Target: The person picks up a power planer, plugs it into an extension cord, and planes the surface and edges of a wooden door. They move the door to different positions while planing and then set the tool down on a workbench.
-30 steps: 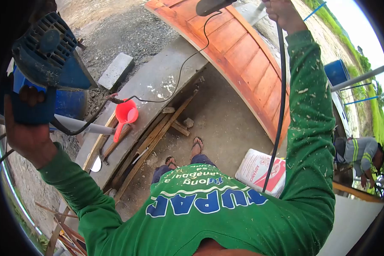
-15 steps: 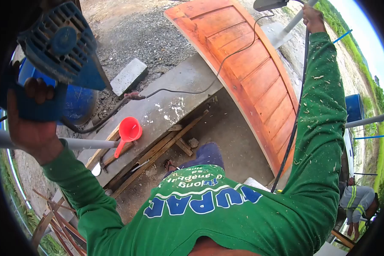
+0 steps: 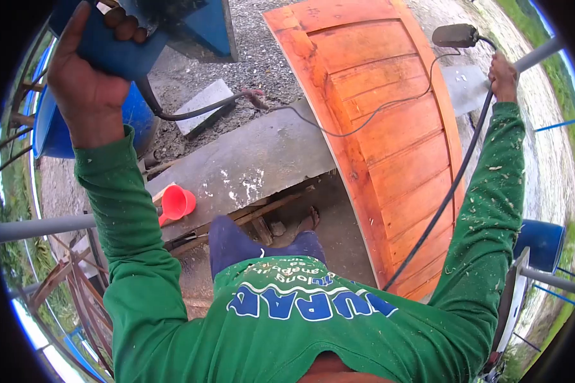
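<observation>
My left hand is raised at the upper left and grips the handle of a blue power tool whose body runs out of the top of the view. A black cord hangs from the tool. My right hand is stretched up at the upper right, closed on a thick black cable next to a grey pipe. A dark plug block sits just left of that hand, with a thin wire trailing from it. Both sleeves are green and flecked with wood shavings.
An orange panelled wooden door lies below me beside a grey concrete slab. A red funnel, loose wood strips, a concrete block, blue drums and grey scaffold pipes surround it.
Both arms have risen. The blue tool moved up and right, partly out of the top of the view. The view swung, so the door and slab now sit more centrally and the co-worker is gone from view.
</observation>
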{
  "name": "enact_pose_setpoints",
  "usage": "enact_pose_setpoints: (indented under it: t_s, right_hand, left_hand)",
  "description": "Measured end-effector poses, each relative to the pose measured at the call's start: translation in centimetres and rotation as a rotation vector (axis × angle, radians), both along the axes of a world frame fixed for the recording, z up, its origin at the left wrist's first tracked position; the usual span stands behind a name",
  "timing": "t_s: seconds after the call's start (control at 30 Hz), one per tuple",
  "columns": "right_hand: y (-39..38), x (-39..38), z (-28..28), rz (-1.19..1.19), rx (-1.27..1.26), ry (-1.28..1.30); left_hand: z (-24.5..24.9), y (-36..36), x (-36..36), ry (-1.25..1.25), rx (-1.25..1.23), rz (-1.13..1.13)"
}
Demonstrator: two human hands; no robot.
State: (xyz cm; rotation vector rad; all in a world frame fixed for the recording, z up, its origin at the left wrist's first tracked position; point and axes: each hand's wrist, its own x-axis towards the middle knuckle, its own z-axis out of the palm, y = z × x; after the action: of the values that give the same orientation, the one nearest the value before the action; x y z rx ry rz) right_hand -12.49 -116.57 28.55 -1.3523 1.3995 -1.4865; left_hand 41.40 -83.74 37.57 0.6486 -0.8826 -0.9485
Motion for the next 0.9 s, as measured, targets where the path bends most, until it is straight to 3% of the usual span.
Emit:
enact_pose_setpoints:
  t_s: [0.07, 0.13, 0.27, 0.3, 0.33, 0.4, 0.47, 0.53, 0.57, 0.63, 0.73, 0.83, 0.87, 0.9]
  right_hand:
    - [-1.1, -0.9, -4.0, -0.071, 0.007, 0.143]
    - [-3.6, -3.1, -10.4, -0.123, -0.057, 0.624]
    - [0.2, -1.7, -20.9, -0.208, -0.025, 0.949]
    - [1.0, -1.8, -23.9, -0.087, 0.115, 0.768]
    - [1.5, -2.0, -28.2, -0.225, -0.097, 0.93]
    - [3.9, -1.6, -28.9, -0.108, 0.166, 1.027]
    - [6.2, -2.9, -35.3, -0.096, 0.233, 1.046]
    - [10.5, -2.7, -36.4, -0.162, 0.331, 0.89]
    - [12.8, -4.0, -41.0, -0.143, 0.333, 0.857]
    - [16.6, -3.7, -40.6, -0.056, 0.551, 0.792]
    - [19.9, -5.2, -46.4, -0.022, 0.629, 0.839]
    - [21.6, -5.1, -53.9, -0.048, 0.903, 0.567]
    - [22.5, -3.4, -53.2, -0.022, 0.85, 0.628]
    - [22.7, -1.5, -51.5, 0.056, 1.008, 0.624]
  left_hand:
    - [0.6, -0.1, -1.2, -0.015, -0.011, -0.033]
    - [1.1, 0.1, -2.2, -0.025, -0.027, -0.079]
    - [1.8, 1.0, -3.5, 0.01, -0.076, -0.067]
    - [1.7, 1.1, -3.8, 0.001, -0.089, -0.065]
    - [1.6, 1.1, -4.2, -0.009, -0.102, -0.063]
    - [1.2, 1.0, -5.0, 0.002, -0.111, -0.084]
    - [0.7, 0.8, -5.3, -0.001, -0.103, -0.092]
    - [-0.6, 0.4, -5.4, -0.014, -0.072, -0.091]
    - [-1.7, -0.4, -5.8, -0.069, -0.017, 0.071]
    - [-3.0, -1.3, -5.4, -0.059, 0.071, 0.144]
    - [-5.4, -4.2, -2.3, -0.047, 0.186, 0.21]
    - [-7.7, -8.4, 2.2, -0.031, 0.3, 0.212]
    - [-8.8, -10.8, 3.9, -0.027, 0.351, 0.175]
    - [-10.5, -12.9, 6.8, -0.051, 0.352, 0.076]
